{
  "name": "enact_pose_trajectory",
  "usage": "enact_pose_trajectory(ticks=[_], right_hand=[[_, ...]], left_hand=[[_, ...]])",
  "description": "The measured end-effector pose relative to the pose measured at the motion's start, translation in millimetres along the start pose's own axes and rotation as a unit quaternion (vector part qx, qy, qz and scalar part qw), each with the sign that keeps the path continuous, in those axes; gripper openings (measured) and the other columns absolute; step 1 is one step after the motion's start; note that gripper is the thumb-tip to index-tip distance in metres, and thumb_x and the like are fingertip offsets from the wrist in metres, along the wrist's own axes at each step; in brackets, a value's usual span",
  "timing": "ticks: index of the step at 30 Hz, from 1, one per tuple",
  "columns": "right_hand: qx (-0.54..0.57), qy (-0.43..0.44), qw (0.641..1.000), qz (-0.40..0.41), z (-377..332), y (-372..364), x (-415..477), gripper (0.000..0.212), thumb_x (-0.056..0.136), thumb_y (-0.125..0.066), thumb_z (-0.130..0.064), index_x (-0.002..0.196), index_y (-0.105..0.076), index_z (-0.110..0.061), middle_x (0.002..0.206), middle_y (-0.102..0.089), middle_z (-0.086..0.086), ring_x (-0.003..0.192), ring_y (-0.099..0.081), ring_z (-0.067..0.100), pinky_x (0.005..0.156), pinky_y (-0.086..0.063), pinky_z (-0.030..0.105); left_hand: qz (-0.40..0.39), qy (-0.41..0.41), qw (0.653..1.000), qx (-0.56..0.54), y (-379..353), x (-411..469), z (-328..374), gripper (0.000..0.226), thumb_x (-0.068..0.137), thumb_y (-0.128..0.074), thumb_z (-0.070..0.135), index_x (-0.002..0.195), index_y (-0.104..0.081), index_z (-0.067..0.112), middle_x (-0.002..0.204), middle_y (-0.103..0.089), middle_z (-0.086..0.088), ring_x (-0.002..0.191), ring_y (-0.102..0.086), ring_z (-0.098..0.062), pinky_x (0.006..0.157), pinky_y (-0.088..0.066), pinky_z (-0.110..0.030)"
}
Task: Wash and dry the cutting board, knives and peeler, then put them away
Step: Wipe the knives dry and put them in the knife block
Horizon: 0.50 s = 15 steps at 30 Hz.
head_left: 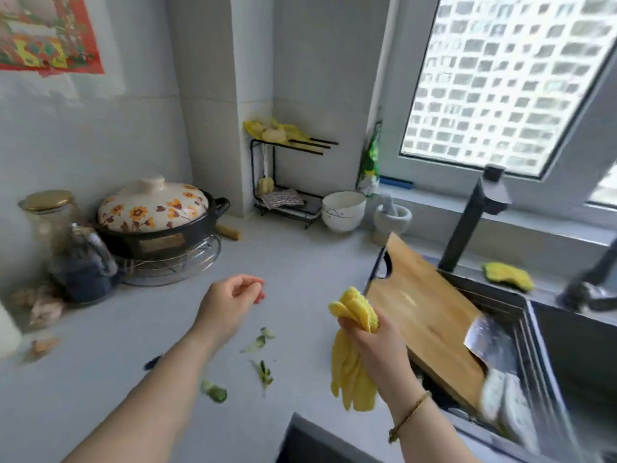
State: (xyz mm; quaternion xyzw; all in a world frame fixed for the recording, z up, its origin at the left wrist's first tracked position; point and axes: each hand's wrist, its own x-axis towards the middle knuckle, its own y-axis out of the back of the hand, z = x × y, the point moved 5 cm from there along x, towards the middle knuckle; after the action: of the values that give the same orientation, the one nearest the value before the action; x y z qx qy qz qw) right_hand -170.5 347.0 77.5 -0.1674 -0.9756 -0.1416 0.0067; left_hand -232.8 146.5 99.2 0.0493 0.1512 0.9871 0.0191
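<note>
Right hand [374,342] fist-closed around a bunched yellow cloth [354,349], nubbly weave, loose end hanging. Left hand [233,302] empty, fingers loosely curled above the pale worktop [300,262]. Rectangular wooden cutting board [424,315] rests tilted across the sink [567,345] edge, a steel cleaver blade [490,342] beside its lower corner.

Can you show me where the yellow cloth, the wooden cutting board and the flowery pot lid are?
yellow cloth [355,312]: head view, on the bunched top above the right hand.
wooden cutting board [424,315]: head view, on the bare middle of its face.
flowery pot lid [153,207]: head view, on the domed top.
</note>
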Motion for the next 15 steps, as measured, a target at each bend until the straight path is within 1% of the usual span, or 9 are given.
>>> enact_pose_trajectory(ticks=[2, 3, 5, 7, 8, 10, 12, 13, 15], right_hand=[[0.001, -0.006, 0.999, 0.036, 17.8, 49.3, -3.4, 0.009, 0.085, -0.062, -0.014, 0.083, -0.056, -0.02, 0.072, -0.055, -0.007, 0.066, -0.052, 0.008, 0.054, -0.039, 0.011], [0.005, -0.011, 0.999, 0.045, 24.1, 62.5, -3.5, 0.011, 0.085, -0.062, -0.013, 0.081, -0.055, -0.021, 0.072, -0.055, -0.008, 0.066, -0.051, 0.005, 0.055, -0.039, 0.012], [0.006, -0.02, 0.996, 0.084, 44.9, 109.3, -6.1, 0.018, 0.085, -0.062, -0.013, 0.074, -0.054, -0.024, 0.071, -0.055, -0.007, 0.065, -0.05, 0.004, 0.055, -0.039, 0.012], [-0.008, -0.037, 0.994, 0.102, 65.2, 146.5, -7.0, 0.017, 0.085, -0.062, -0.015, 0.072, -0.054, -0.023, 0.07, -0.054, -0.004, 0.066, -0.05, 0.009, 0.056, -0.039, 0.014], [-0.012, -0.049, 0.992, 0.116, 78.1, 169.0, -7.2, 0.016, 0.085, -0.062, -0.016, 0.072, -0.054, -0.021, 0.07, -0.054, -0.003, 0.067, -0.051, 0.013, 0.057, -0.039, 0.017], [-0.016, -0.073, 0.986, 0.146, 98.7, 204.7, -6.1, 0.012, 0.085, -0.062, -0.015, 0.074, -0.056, -0.016, 0.071, -0.055, 0.0, 0.07, -0.051, 0.018, 0.061, -0.041, 0.025], [-0.022, -0.085, 0.981, 0.174, 116.9, 240.9, -3.1, 0.012, 0.085, -0.061, -0.013, 0.075, -0.056, -0.014, 0.07, -0.055, 0.002, 0.068, -0.05, 0.017, 0.06, -0.04, 0.025], [-0.026, -0.085, 0.979, 0.181, 123.0, 254.0, -0.9, 0.014, 0.086, -0.061, -0.012, 0.072, -0.056, -0.013, 0.068, -0.054, 0.001, 0.066, -0.049, 0.016, 0.058, -0.038, 0.022], [-0.02, -0.091, 0.977, 0.194, 136.6, 282.1, 3.0, 0.014, 0.086, -0.061, -0.012, 0.072, -0.058, -0.008, 0.067, -0.054, 0.003, 0.064, -0.047, 0.016, 0.055, -0.036, 0.021]], left_hand=[[-0.046, 0.008, 0.999, -0.008, -54.1, -6.9, -0.2, 0.03, 0.091, -0.048, -0.001, 0.071, -0.057, 0.02, 0.067, -0.059, 0.0, 0.049, -0.056, 0.009, 0.052, -0.04, -0.001], [-0.05, 0.009, 0.999, -0.007, -66.0, -9.2, -1.3, 0.03, 0.091, -0.048, 0.0, 0.071, -0.058, 0.019, 0.067, -0.059, 0.0, 0.049, -0.056, 0.009, 0.052, -0.041, -0.001], [-0.079, 0.01, 0.997, 0.003, -111.3, -10.2, 3.0, 0.03, 0.092, -0.048, 0.0, 0.071, -0.058, 0.019, 0.068, -0.06, -0.001, 0.055, -0.059, 0.0, 0.054, -0.042, -0.004], [-0.106, 0.025, 0.994, 0.025, -148.5, -12.7, 4.9, 0.028, 0.091, -0.049, 0.002, 0.071, -0.057, 0.019, 0.07, -0.061, -0.003, 0.064, -0.058, -0.012, 0.057, -0.043, -0.009], [-0.131, 0.032, 0.99, 0.043, -174.2, -14.5, 5.8, 0.026, 0.091, -0.052, 0.004, 0.071, -0.057, 0.021, 0.074, -0.063, -0.004, 0.068, -0.057, -0.014, 0.059, -0.043, -0.012], [-0.191, 0.035, 0.975, 0.112, -220.4, -17.8, 6.6, 0.02, 0.089, -0.057, 0.013, 0.074, -0.056, 0.026, 0.083, -0.064, 0.0, 0.078, -0.058, -0.015, 0.065, -0.044, -0.018], [-0.246, 0.015, 0.95, 0.192, -274.9, -21.6, 9.6, 0.01, 0.087, -0.06, 0.023, 0.079, -0.057, 0.028, 0.087, -0.061, 0.008, 0.09, -0.057, -0.013, 0.074, -0.042, -0.021], [-0.266, 0.008, 0.938, 0.224, -298.5, -24.8, 12.3, 0.004, 0.087, -0.06, 0.028, 0.085, -0.058, 0.026, 0.09, -0.06, 0.008, 0.092, -0.056, -0.012, 0.076, -0.042, -0.022], [-0.304, -0.002, 0.91, 0.28, -349.9, -34.3, 17.2, 0.017, 0.087, -0.059, 0.035, 0.099, -0.06, 0.022, 0.098, -0.06, 0.005, 0.092, -0.055, -0.012, 0.076, -0.042, -0.022]])
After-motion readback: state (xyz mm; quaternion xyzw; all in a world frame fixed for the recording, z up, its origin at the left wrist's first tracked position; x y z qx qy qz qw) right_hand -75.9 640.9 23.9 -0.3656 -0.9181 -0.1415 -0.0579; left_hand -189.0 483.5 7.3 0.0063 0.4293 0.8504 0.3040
